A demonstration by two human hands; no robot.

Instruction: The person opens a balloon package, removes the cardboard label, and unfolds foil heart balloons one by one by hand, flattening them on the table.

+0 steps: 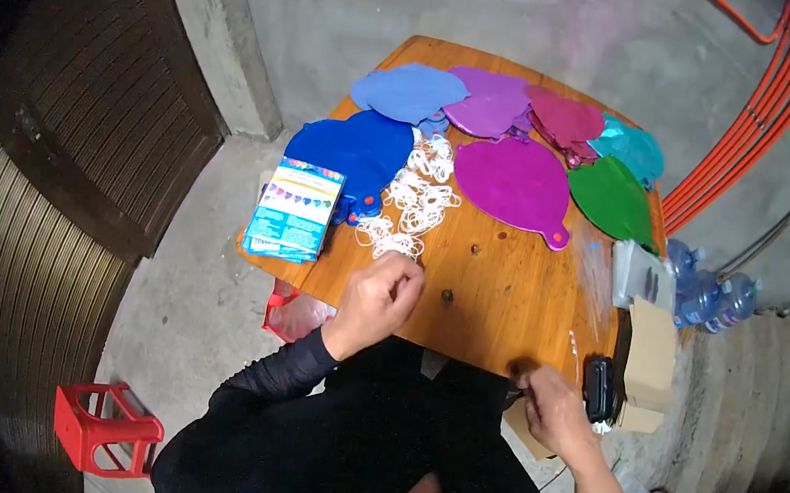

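My left hand [376, 304] is closed in a loose fist at the table's near edge, just below a heap of white string loops [416, 201]. Whether anything is inside its fingers is hidden. At the near right edge my right hand [551, 409] has its fingers curled together, and what they may hold is too dark to make out. A stack of printed blue cards [293, 209] lies left of the loops, overlapping flat dark blue balloon shapes [352, 151]. One flat magenta balloon shape [514, 187] lies to the right of the loops, its small tab toward me.
Along the table's [486, 299] back lie light blue [409, 92], purple [485, 102], dark red [565, 118] and teal [638, 152] flat shapes, with green [612, 200] at right. A black case [600, 388], cardboard [650, 355] and water bottles [731, 301] are right. A red stool [101, 427] stands left.
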